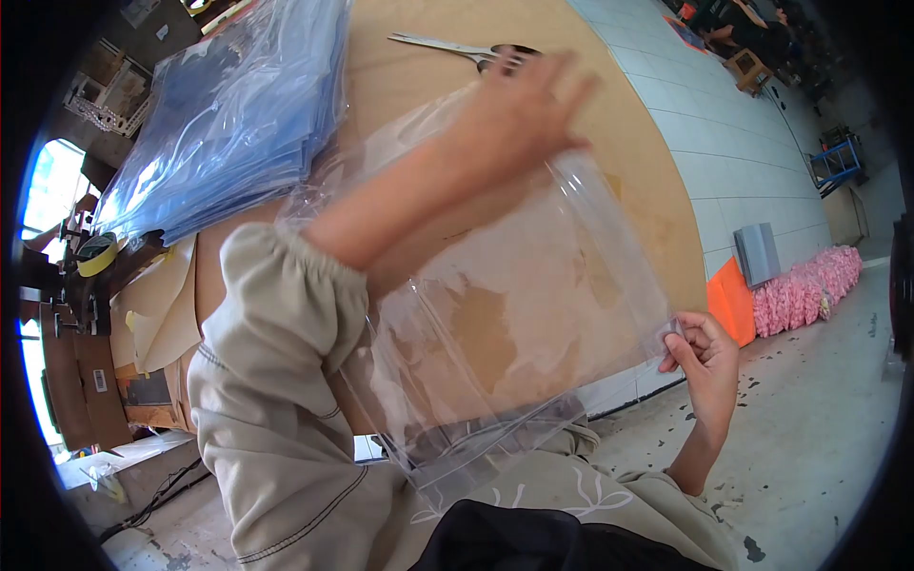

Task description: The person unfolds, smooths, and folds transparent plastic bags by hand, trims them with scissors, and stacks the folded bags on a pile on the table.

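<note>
A clear plastic sheet or bag (514,295) lies over the brown table (657,190), its near end hanging past the edge above my lap. At its right corner my right hand (700,352) pinches the plastic between thumb and fingers. My left hand (533,105), slightly blurred, reaches across the far part of the plastic with its fingers spread, holding nothing. Just beyond it lie scissors (447,45) with dark handles, partly covered by the fingers.
A thick stack of bluish clear plastic (238,114) occupies the table's far left. A tape roll (97,255) and brown paper (162,305) are at left. On the floor at right are an orange sheet (730,305), a grey item (756,253) and a pink bundle (809,290).
</note>
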`<state>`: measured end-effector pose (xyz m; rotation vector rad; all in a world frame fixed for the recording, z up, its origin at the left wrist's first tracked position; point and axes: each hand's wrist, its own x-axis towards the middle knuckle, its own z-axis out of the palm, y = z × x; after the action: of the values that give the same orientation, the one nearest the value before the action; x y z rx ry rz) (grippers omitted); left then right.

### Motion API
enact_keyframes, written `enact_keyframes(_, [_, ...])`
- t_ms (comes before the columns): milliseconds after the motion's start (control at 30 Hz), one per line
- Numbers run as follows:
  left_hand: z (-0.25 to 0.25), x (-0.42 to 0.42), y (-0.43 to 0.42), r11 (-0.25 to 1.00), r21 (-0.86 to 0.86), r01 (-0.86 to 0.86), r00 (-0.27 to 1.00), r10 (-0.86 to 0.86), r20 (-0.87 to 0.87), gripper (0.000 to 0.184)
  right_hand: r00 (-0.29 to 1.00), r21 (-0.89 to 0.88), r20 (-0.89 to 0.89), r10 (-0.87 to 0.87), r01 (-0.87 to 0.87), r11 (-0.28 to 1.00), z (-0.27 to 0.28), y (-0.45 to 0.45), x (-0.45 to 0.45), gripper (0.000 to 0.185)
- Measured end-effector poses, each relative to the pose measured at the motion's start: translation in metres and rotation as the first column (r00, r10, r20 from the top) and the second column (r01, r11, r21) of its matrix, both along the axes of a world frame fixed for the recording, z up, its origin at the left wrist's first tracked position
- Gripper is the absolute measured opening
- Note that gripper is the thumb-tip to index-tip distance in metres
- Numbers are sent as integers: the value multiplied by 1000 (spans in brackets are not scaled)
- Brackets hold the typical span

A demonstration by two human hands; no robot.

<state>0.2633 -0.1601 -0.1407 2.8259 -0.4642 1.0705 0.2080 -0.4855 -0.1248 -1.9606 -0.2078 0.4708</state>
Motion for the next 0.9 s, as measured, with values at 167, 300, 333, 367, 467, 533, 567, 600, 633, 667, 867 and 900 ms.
enact_keyframes(167, [-16,-58,-64,937,-56,344,881,-343,-327,59,997,-81,83,6,1,997,-8,-3,-7,39])
enact_keyframes(300, [-18,-66,-56,927,-21,376,827,-346,-443,63,947,-201,299,118,-58,978,-11,1,-16,42])
enact_keyframes(333, [-18,-66,-53,917,-21,399,820,-367,-438,64,935,-229,328,138,-63,971,-11,3,-18,42])
enact_keyframes(367, [-17,-65,-51,907,-20,420,815,-387,-432,64,920,-257,357,162,-70,964,-11,3,-18,42])
enact_keyframes(467, [-15,-66,-46,875,-13,484,782,-439,-443,63,805,-392,489,336,-142,909,-10,0,-12,38])
enact_keyframes(533, [-17,-65,-45,879,6,476,797,-429,-424,63,921,-214,344,180,-110,971,-12,0,-5,33])
enact_keyframes(567, [-18,-67,-47,881,19,473,804,-422,-419,62,962,-123,252,106,-76,989,-14,4,-3,30])
enact_keyframes(600, [-18,-74,-48,915,20,404,834,-359,-419,62,961,-97,268,70,-46,994,-16,10,-3,22])
enact_keyframes(633, [-17,-81,-50,943,27,331,863,-291,-412,63,945,-175,308,112,-59,983,-16,13,-3,22])
enact_keyframes(667, [-15,-90,-51,967,29,254,888,-222,-402,63,926,-257,344,158,-68,964,-14,14,-3,22])
enact_keyframes(867, [9,-200,-9,930,123,-348,787,361,-501,69,744,-797,335,578,-103,595,40,17,9,35])
enact_keyframes(900, [6,-213,-3,900,76,-428,766,406,-498,72,660,-827,382,647,-68,558,46,21,15,37])
